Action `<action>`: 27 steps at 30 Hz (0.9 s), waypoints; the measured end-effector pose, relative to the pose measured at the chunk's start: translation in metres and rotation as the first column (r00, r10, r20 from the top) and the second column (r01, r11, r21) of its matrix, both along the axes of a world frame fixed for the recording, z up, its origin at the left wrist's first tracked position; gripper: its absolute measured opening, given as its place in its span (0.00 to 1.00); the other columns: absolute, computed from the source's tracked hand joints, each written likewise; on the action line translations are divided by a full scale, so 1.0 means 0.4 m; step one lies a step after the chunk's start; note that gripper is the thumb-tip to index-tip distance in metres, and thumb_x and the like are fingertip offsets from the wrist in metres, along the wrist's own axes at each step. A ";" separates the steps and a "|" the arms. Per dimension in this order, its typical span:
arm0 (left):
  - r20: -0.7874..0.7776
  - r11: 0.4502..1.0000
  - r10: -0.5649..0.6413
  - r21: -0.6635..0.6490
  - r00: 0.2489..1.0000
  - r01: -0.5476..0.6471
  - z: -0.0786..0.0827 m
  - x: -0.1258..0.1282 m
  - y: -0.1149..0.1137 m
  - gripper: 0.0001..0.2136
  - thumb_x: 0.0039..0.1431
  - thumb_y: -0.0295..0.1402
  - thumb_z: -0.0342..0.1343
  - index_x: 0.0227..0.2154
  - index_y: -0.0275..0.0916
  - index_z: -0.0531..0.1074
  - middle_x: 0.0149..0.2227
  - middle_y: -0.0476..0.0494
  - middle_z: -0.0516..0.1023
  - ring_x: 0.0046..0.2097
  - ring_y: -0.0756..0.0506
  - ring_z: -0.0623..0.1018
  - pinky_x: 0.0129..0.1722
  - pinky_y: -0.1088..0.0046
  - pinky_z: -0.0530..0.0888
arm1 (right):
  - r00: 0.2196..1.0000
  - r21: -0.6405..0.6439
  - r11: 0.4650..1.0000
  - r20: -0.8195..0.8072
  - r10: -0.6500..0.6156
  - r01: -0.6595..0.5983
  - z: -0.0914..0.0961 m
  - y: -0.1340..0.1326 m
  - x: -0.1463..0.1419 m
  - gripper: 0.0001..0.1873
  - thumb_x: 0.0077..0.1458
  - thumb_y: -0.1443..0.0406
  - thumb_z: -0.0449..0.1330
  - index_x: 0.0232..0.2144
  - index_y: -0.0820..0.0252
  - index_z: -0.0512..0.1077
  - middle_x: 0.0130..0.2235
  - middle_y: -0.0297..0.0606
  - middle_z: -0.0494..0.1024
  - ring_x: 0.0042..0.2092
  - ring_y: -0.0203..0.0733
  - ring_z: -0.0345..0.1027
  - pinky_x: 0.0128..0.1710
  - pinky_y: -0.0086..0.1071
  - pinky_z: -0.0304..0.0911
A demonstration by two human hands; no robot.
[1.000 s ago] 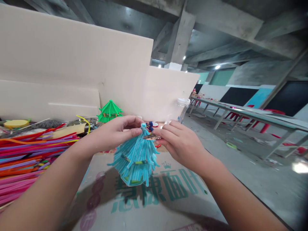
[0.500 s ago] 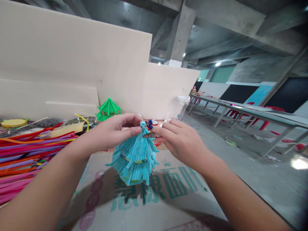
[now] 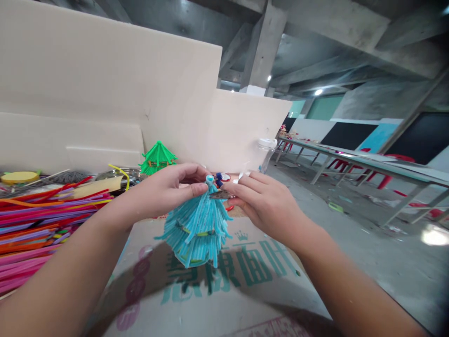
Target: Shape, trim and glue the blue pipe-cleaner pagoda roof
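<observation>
A light-blue tiered tree made of pipe cleaners hangs in front of me above a printed cardboard sheet. My left hand pinches the tree's knotted top between thumb and forefinger. My right hand is closed on a small dark metal tool whose tip touches the tree just under the knot. I cannot make out what kind of tool it is.
A heap of coloured pipe cleaners lies at the left. A green pipe-cleaner tree stands behind, against pale upright boards. A clear jar with a white lid stands at the table's far right corner. Long tables and red chairs fill the hall.
Both hands and the blue tree stay almost in place, drifting slightly up in the picture as the camera shifts. The grips are the same.
</observation>
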State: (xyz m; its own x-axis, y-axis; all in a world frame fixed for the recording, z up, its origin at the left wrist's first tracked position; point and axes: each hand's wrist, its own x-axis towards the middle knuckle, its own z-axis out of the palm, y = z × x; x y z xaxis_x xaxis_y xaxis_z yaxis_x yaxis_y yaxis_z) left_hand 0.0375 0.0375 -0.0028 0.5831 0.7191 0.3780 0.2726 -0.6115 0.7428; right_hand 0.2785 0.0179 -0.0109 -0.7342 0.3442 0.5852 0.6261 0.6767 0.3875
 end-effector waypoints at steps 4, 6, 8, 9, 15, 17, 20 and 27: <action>0.007 1.000 0.008 0.013 1.000 -0.008 0.000 0.001 -0.001 0.11 0.61 0.40 0.53 0.41 0.39 0.71 0.41 0.47 0.76 0.44 0.47 0.74 0.44 0.72 0.71 | 1.000 0.014 1.000 0.013 0.010 -0.010 -0.005 0.005 -0.002 0.14 0.62 0.66 0.52 0.49 0.62 0.69 0.39 0.41 0.76 0.40 0.44 0.65 0.43 0.37 0.62; 0.014 1.000 0.006 0.014 1.000 -0.006 -0.001 0.002 0.000 0.11 0.61 0.40 0.53 0.41 0.39 0.72 0.41 0.47 0.76 0.45 0.46 0.75 0.44 0.72 0.72 | 1.000 0.019 1.000 0.014 0.011 -0.011 -0.007 0.006 -0.003 0.14 0.63 0.66 0.52 0.49 0.62 0.70 0.37 0.40 0.76 0.39 0.44 0.65 0.42 0.37 0.62; 0.021 1.000 -0.001 0.017 1.000 0.001 -0.002 0.003 0.001 0.11 0.61 0.39 0.54 0.42 0.40 0.73 0.43 0.47 0.77 0.47 0.46 0.75 0.46 0.72 0.71 | 1.000 0.036 0.999 0.009 0.019 -0.020 -0.009 0.007 -0.003 0.14 0.63 0.66 0.52 0.48 0.63 0.70 0.38 0.41 0.76 0.39 0.44 0.65 0.42 0.37 0.61; 0.024 1.000 0.000 0.018 1.000 -0.001 -0.002 0.004 0.002 0.11 0.61 0.39 0.54 0.42 0.40 0.73 0.44 0.46 0.77 0.48 0.45 0.75 0.46 0.71 0.71 | 1.000 0.045 0.999 0.002 0.027 -0.027 -0.009 0.007 -0.003 0.13 0.62 0.67 0.52 0.48 0.63 0.70 0.38 0.42 0.76 0.40 0.44 0.65 0.42 0.37 0.61; 0.048 0.996 0.089 -0.031 0.995 -0.087 -0.004 0.001 0.013 0.14 0.60 0.41 0.54 0.42 0.39 0.74 0.42 0.45 0.79 0.43 0.44 0.76 0.40 0.71 0.72 | 0.985 -0.099 0.993 -0.169 0.045 -0.063 0.017 -0.021 0.001 0.14 0.63 0.65 0.51 0.49 0.63 0.68 0.37 0.41 0.75 0.37 0.41 0.64 0.37 0.35 0.60; 0.095 0.990 0.139 -0.035 0.986 -0.136 -0.005 -0.005 0.020 0.15 0.60 0.44 0.53 0.40 0.39 0.74 0.39 0.45 0.79 0.40 0.45 0.76 0.37 0.72 0.71 | 0.951 -0.173 0.981 -0.308 0.035 -0.092 0.030 -0.038 0.000 0.15 0.62 0.63 0.52 0.49 0.62 0.68 0.35 0.39 0.73 0.34 0.38 0.63 0.34 0.33 0.59; 0.202 0.976 0.219 -0.053 0.954 -0.213 -0.005 -0.017 0.031 0.16 0.58 0.47 0.54 0.39 0.39 0.74 0.38 0.45 0.78 0.39 0.45 0.75 0.36 0.73 0.70 | 0.825 -0.333 0.926 -0.563 -0.042 -0.180 0.031 -0.058 -0.011 0.11 0.57 0.57 0.58 0.37 0.60 0.70 0.26 0.32 0.68 0.27 0.34 0.58 0.27 0.30 0.54; 0.338 0.924 0.380 -0.099 0.861 -0.368 0.023 -0.031 0.008 0.17 0.57 0.48 0.56 0.42 0.41 0.73 0.43 0.48 0.78 0.41 0.44 0.73 0.37 0.71 0.70 | 0.702 -0.797 0.373 -0.598 -0.387 -0.474 -0.126 -0.068 -0.030 0.22 0.56 0.49 0.56 0.25 0.62 0.74 0.17 0.26 0.55 0.20 0.29 0.47 0.21 0.28 0.43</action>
